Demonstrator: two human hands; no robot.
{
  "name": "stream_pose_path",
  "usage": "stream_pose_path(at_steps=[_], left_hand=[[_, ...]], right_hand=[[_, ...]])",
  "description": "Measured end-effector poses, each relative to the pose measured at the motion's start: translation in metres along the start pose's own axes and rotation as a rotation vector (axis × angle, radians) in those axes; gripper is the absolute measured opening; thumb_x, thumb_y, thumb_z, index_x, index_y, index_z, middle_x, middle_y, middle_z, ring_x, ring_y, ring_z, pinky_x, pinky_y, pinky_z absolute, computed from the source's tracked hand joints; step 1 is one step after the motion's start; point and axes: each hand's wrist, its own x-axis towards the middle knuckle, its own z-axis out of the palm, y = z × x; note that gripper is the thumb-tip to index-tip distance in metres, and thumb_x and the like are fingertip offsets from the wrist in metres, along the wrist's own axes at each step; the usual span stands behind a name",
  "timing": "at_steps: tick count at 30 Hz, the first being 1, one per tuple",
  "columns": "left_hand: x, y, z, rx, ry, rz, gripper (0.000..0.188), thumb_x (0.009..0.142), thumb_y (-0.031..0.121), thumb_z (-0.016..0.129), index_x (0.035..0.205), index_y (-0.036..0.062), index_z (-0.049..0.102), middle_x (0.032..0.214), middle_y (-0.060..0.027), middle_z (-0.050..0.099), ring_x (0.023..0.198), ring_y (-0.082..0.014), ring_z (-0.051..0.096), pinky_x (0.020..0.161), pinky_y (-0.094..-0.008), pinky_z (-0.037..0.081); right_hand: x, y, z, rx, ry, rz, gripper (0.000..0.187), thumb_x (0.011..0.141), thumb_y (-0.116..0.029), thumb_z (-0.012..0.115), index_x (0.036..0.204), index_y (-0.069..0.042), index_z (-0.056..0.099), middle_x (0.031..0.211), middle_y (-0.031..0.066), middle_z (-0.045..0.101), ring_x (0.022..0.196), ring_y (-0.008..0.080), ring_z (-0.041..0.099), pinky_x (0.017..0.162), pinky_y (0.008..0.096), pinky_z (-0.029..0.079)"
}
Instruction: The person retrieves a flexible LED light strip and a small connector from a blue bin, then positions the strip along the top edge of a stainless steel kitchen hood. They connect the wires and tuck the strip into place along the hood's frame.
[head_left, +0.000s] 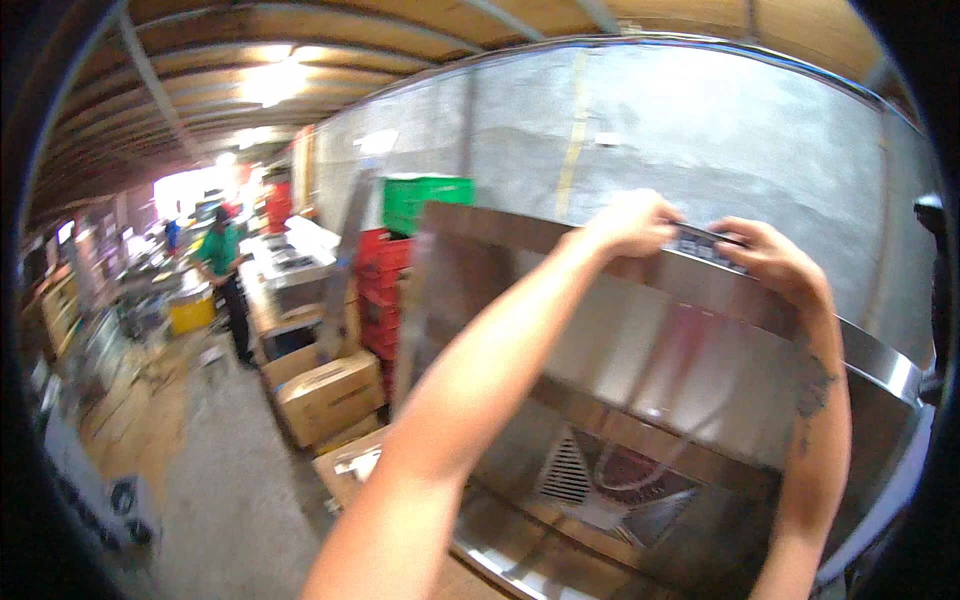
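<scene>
Before the rough grey wall (700,130) stands a broad, shiny stainless-steel casing (620,330). At its upper edge, the bare left hand (635,222) and bare right hand (770,258) bend their fingers at either end of a small, dark, flat strip with pale marks (700,247) (pinching or merely pressing, I can't tell from here). I'd keep both ends level with that edge, spread the pressure evenly, and go gently, since such polished metal probably scratches easily.
</scene>
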Motion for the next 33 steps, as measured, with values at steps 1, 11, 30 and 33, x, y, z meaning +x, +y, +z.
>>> stream_pose_path(at_steps=[1, 11, 30, 33], left_hand=[[-0.002, -0.001, -0.004, 0.007, 0.019, 0.004, 0.034, 0.094, 0.025, 0.064, 0.123, 0.0123, 0.078, 0.11, -0.0204, 0.078, 0.103, -0.0359, 0.076, 0.092, -0.0458, 0.058], [-0.011, -0.006, 0.003, -0.121, 0.158, -0.142, 0.03, 0.095, 0.023, 0.072, 0.12, 0.0064, 0.077, 0.117, -0.0244, 0.076, 0.114, -0.0409, 0.072, 0.101, -0.0473, 0.056], [-0.017, 0.004, -0.013, -0.179, 0.057, -0.209, 0.034, 0.09, 0.022, 0.074, 0.119, 0.0063, 0.081, 0.116, -0.0229, 0.078, 0.112, -0.0357, 0.075, 0.099, -0.0434, 0.058], [-0.02, 0.007, -0.016, -0.208, 0.048, -0.207, 0.034, 0.089, 0.022, 0.075, 0.119, 0.0072, 0.081, 0.117, -0.0224, 0.078, 0.111, -0.0345, 0.076, 0.098, -0.0427, 0.059]], right_hand=[[0.0, -0.007, -0.001, 0.039, -0.008, -0.01, 0.039, 0.102, -0.023, 0.068, 0.134, -0.001, 0.066, 0.112, 0.0103, 0.073, 0.102, 0.0176, 0.063, 0.092, 0.0344, 0.052], [0.015, -0.008, 0.012, 0.031, 0.009, 0.021, 0.031, 0.112, -0.022, 0.056, 0.129, 0.001, 0.066, 0.104, 0.0041, 0.072, 0.095, 0.0118, 0.062, 0.087, 0.0295, 0.051], [0.009, -0.02, 0.005, -0.038, 0.031, 0.046, 0.038, 0.098, -0.027, 0.076, 0.124, -0.001, 0.068, 0.096, 0.0068, 0.072, 0.09, 0.0121, 0.064, 0.08, 0.0296, 0.051], [0.012, -0.007, 0.002, -0.004, 0.033, 0.009, 0.04, 0.096, -0.027, 0.079, 0.124, -0.002, 0.067, 0.095, 0.0066, 0.071, 0.09, 0.0131, 0.064, 0.081, 0.03, 0.05]])
